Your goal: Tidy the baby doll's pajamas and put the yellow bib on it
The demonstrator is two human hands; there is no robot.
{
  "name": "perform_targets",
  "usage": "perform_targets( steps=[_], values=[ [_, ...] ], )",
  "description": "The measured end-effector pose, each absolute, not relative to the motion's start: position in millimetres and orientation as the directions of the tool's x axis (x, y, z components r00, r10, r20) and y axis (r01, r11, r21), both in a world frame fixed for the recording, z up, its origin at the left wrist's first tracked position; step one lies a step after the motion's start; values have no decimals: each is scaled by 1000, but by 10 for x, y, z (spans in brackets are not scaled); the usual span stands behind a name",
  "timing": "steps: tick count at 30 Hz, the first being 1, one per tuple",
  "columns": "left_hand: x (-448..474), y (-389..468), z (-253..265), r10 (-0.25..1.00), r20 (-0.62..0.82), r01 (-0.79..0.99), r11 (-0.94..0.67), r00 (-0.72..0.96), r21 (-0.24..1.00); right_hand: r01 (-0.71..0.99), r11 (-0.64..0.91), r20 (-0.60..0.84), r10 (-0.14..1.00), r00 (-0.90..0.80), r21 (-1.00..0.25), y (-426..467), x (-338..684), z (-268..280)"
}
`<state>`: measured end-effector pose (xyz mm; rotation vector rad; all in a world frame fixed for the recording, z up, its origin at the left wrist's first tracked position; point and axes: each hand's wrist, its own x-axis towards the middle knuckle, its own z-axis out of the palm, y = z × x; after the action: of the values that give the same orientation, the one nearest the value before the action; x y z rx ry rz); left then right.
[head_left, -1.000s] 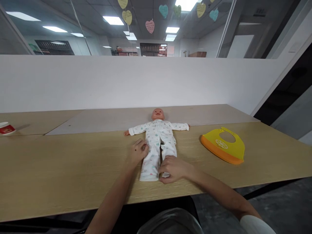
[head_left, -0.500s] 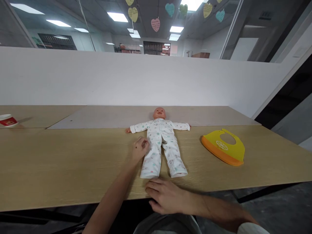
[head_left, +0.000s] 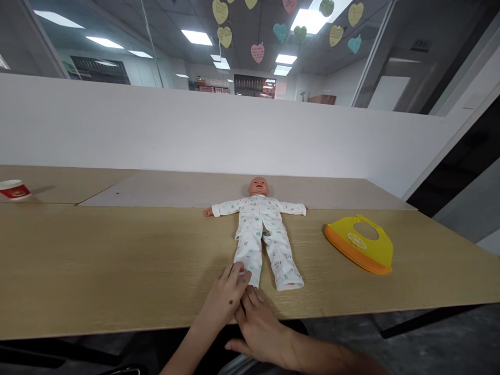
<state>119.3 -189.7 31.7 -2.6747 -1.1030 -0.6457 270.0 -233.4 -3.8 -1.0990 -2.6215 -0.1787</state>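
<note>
A baby doll [head_left: 259, 186] lies face up on the table, arms spread. It wears white printed pajamas [head_left: 260, 213] with long legs. My left hand [head_left: 224, 294] is at the lower end of the pajama leg on the left, its fingers bent and closed on the cloth near the cuff. Right below it, my right hand [head_left: 260, 325] reaches to the same cuff with fingers stretched forward and thumb apart. Its fingertips are partly hidden by the left hand and the cuff. The other pajama leg [head_left: 282, 263] lies flat and untouched.
A yellow and orange bib [head_left: 361, 244] lies on the table [head_left: 117, 260] to the right. At the far left stands a red and white paper cup [head_left: 15, 190]. A white wall [head_left: 195, 135] runs behind the table, and the table's front edge is close to my body.
My left hand has moved down the doll's side from hip height to the cuff. My right hand has shifted slightly so its fingertips reach the same cuff. The view has tilted slightly.
</note>
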Motion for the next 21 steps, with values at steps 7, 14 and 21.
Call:
perform_targets(
  steps=[7, 14, 21],
  values=[
    [1325, -1925, 112, 579, 541, 690, -723, 610, -4, 749, 655, 330, 732, -596, -102, -2259, 2649, -21],
    [1372, -1936, 129, 644, 572, 685, -704, 508, 185, 793, 606, 455, 726, -515, -70, -2380, 2771, -116],
    [1440, -1833, 386, 689, 535, 669, -690, 489, 277, 789, 583, 529, 740, -415, -197, -2543, 2821, -212]
  ],
)
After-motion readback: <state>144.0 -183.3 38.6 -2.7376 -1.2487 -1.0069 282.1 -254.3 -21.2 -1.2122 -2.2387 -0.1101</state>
